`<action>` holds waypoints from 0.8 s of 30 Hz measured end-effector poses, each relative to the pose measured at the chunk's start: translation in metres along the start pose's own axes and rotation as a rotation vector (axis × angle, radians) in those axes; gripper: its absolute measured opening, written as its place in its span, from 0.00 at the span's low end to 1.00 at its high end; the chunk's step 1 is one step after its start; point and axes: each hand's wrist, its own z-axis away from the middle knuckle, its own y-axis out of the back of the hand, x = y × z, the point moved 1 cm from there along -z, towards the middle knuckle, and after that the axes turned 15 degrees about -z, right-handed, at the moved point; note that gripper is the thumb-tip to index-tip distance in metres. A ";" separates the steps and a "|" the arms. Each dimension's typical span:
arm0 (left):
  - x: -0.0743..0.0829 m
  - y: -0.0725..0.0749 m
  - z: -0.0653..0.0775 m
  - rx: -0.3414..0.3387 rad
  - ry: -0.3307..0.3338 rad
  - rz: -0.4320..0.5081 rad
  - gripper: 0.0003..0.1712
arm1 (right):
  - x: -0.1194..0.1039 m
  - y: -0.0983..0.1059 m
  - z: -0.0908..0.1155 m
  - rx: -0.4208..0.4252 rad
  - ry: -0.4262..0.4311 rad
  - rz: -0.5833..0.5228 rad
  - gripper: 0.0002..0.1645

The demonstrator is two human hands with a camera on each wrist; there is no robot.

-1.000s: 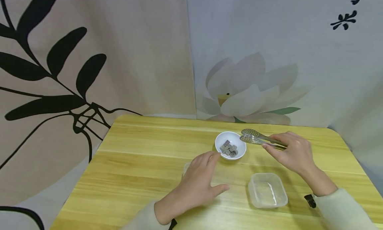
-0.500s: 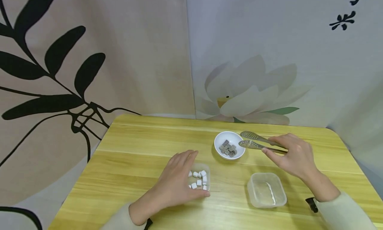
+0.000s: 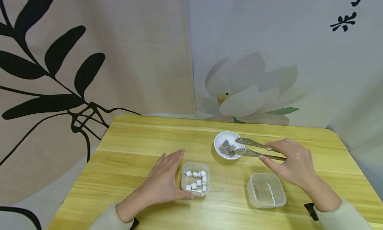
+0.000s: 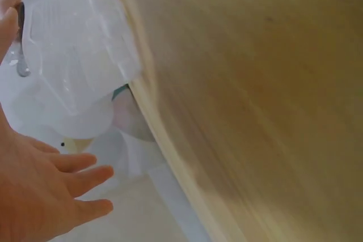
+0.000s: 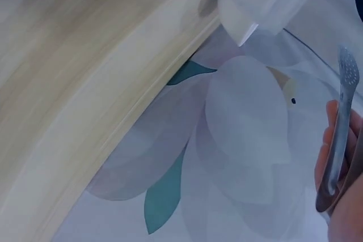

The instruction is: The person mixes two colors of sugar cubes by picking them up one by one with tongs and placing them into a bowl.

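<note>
In the head view my right hand (image 3: 294, 162) holds metal tongs (image 3: 254, 152) between thumb and fingers. The tips of the tongs are spread apart over the right side of a white bowl (image 3: 219, 137) of small grey cubes (image 3: 227, 148). The right wrist view also shows the tongs (image 5: 342, 123) in the hand. My left hand (image 3: 160, 183) is beside a clear plastic box (image 3: 195, 166) of several white cubes (image 3: 198, 182). Its fingers are extended and its thumb reaches the box's front left corner; whether it touches is unclear. The left wrist view shows those fingers (image 4: 85, 182) spread.
A second clear plastic box (image 3: 266, 190) stands to the right, in front of my right hand, with light glinting on its bottom. Everything stands on a wooden table (image 3: 143, 140). Behind the table hangs a printed cloth (image 3: 149, 57) with leaf and flower patterns.
My left hand has moved left from over the box of white cubes, uncovering it. In my right hand, the tongs have spread wider and shifted slightly left and down over the bowl.
</note>
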 end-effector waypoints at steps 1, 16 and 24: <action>-0.001 -0.001 0.000 -0.008 0.002 0.005 0.85 | -0.002 0.000 0.000 -0.002 0.002 0.001 0.39; -0.002 -0.013 -0.005 -0.103 -0.018 0.115 0.77 | -0.023 -0.001 0.003 -0.055 0.003 -0.040 0.36; 0.001 -0.016 -0.010 -0.121 0.020 0.203 0.68 | -0.028 -0.001 0.003 -0.066 0.000 -0.049 0.36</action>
